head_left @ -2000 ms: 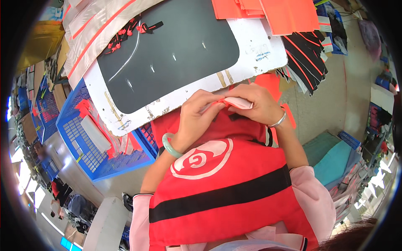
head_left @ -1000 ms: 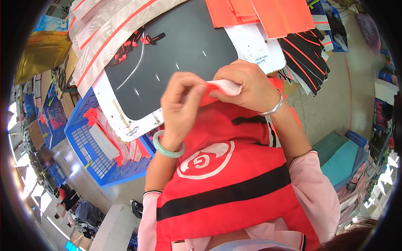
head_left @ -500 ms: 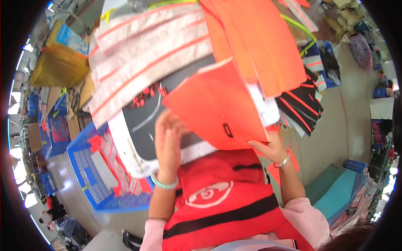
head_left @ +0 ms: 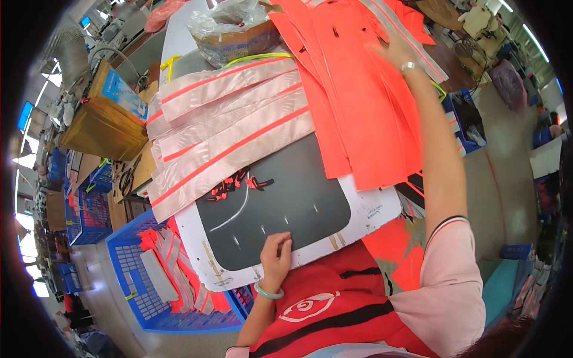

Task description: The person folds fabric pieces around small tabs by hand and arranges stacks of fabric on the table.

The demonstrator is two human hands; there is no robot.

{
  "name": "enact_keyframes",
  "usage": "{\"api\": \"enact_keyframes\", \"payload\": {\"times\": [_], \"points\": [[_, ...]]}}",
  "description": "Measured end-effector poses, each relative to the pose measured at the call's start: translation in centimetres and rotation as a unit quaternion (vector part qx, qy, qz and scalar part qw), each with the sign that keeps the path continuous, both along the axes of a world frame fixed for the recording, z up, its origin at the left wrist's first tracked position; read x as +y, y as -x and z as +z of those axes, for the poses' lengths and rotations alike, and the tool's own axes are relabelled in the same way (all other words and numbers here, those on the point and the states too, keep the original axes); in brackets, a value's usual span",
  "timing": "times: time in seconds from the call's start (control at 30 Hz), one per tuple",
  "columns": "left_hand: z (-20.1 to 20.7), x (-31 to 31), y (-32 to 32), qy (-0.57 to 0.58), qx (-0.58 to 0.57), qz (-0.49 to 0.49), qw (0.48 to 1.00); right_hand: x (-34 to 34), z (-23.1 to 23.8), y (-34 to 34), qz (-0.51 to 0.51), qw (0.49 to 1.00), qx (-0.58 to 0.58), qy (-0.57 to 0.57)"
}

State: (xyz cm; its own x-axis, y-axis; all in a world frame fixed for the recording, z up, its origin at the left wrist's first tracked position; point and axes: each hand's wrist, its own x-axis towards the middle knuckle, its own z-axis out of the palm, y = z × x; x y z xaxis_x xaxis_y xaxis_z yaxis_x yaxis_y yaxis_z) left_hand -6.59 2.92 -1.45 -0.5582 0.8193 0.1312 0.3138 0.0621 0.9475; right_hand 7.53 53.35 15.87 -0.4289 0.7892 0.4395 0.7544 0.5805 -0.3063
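Note:
My left hand point(head_left: 276, 258) rests over the front edge of the dark grey board point(head_left: 286, 197) with a white border, its fingers curled in and nothing visible between them. Far to the right, my outstretched right arm brings my right hand point(head_left: 394, 51) over the bright orange fabric panels point(head_left: 370, 119). Its fingers look spread on or just above the top panel; slight blur hides whether they touch. Small dark slits mark some panels. Left of them lie pale strips point(head_left: 233, 128) with orange stripes. Small black-and-red pieces point(head_left: 230, 186) sit on the board.
At the lower left stands a blue crate point(head_left: 140, 298) with striped fabric pieces. A plastic-lined container point(head_left: 233, 42) is at the back, and a yellow-brown box point(head_left: 107, 128) stands at the left. Orange pieces point(head_left: 388, 241) hang by my right side.
The orange panel I held up before me is out of my hands. My right hand has gone far forward to the orange panels; my left has come down to the board's front edge.

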Motion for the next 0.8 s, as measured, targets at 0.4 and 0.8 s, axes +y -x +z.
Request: {"api": "enact_keyframes", "payload": {"times": [0.4,0.8], "points": [[-1.6,1.6,-0.6,-0.031,-0.119,-0.009,0.992,-16.8,-18.2,-16.6,-0.240,0.927,0.279,0.073],[-1.3,21.4,-4.2,0.027,-0.246,-0.137,0.959,-17.6,-19.4,-5.2,-0.201,0.578,0.781,0.127]]}}
